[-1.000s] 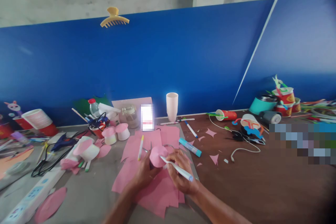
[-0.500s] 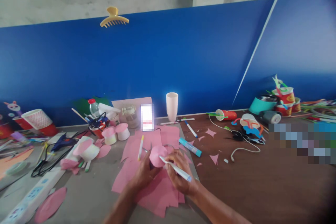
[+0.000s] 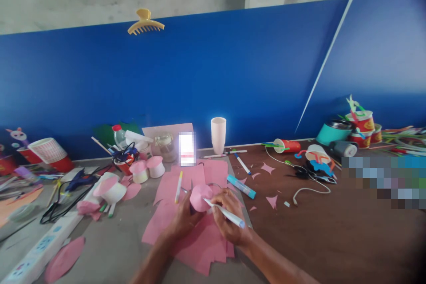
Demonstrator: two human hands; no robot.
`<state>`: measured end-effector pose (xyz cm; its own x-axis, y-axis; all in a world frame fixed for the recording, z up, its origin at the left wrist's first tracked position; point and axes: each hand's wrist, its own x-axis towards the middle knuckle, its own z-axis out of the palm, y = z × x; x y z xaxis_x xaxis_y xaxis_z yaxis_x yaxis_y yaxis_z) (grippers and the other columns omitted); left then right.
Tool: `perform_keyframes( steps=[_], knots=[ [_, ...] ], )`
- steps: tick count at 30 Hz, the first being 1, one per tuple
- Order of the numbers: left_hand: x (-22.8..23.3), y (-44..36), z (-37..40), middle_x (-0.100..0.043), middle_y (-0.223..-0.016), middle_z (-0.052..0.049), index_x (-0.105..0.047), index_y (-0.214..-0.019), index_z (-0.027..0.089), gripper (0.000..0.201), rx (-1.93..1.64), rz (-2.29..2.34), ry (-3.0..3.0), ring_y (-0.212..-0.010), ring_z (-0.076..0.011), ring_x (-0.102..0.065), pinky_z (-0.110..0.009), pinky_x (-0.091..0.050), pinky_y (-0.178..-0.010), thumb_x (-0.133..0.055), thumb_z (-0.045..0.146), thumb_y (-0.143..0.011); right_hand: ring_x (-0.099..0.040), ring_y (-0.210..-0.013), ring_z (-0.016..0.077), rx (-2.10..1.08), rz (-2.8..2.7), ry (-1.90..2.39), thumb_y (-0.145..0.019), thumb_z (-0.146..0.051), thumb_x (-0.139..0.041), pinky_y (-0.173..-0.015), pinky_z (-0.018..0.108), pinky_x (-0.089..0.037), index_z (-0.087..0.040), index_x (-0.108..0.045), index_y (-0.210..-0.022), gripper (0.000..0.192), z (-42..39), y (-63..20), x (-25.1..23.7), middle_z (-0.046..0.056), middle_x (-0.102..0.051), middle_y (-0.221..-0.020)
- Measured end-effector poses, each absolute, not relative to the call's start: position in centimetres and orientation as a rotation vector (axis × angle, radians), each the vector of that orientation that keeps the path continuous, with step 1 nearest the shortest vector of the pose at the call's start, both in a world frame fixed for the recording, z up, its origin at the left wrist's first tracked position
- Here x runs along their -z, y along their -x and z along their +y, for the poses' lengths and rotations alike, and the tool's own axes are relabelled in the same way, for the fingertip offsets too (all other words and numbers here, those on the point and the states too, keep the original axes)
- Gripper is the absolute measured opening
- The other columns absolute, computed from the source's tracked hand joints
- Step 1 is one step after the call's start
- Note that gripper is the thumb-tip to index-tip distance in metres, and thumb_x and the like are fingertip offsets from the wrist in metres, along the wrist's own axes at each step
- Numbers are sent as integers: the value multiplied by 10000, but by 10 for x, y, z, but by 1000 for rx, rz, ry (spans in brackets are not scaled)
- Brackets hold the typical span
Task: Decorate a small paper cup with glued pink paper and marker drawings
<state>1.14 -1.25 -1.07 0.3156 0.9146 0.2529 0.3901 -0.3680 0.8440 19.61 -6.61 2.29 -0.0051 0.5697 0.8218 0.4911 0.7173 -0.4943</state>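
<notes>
My left hand [image 3: 186, 222] is closed round the side of a pink round paper piece [image 3: 199, 197], whose rounded top faces up; its underside is mostly hidden by my fingers. A white marker pen [image 3: 229, 215] with a pale blue end is gripped in my right hand [image 3: 226, 219], its tip touching or nearly touching the pink top. Pink paper sheets [image 3: 189, 253] lie spread beneath both hands. A yellow-and-white marker [image 3: 179, 186] rests just left of the piece, and a light blue tube [image 3: 241, 186] lies to its right.
Beyond my hands stand a bright phone [image 3: 187, 148] and a stack of white cups [image 3: 218, 135]. White cups with pink tops [image 3: 155, 167] sit left, near a power strip [image 3: 41, 248]. Pink scraps [image 3: 272, 202] and a white cable [image 3: 313, 189] lie right. A blue partition [image 3: 199, 75] rises behind.
The marker tip has shifted slightly right on the pink top, and my right hand has moved a little with it. My left hand keeps its hold.
</notes>
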Motion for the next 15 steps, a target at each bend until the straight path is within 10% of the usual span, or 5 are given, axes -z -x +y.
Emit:
perform_keyframes(
  steps=[15],
  knots=[
    [10, -13, -13, -731, -975, -82, -623, -1212, 186, 471, -924, 1119, -1841, -917, -265, -680, -388, -585, -811, -732, 376, -795, -595, -713, 200, -124, -1612, 878, -963, -205, -474, -670, 356, -502, -245, -572, -904, 121, -67, -200, -22, 8, -625, -745]
  ],
)
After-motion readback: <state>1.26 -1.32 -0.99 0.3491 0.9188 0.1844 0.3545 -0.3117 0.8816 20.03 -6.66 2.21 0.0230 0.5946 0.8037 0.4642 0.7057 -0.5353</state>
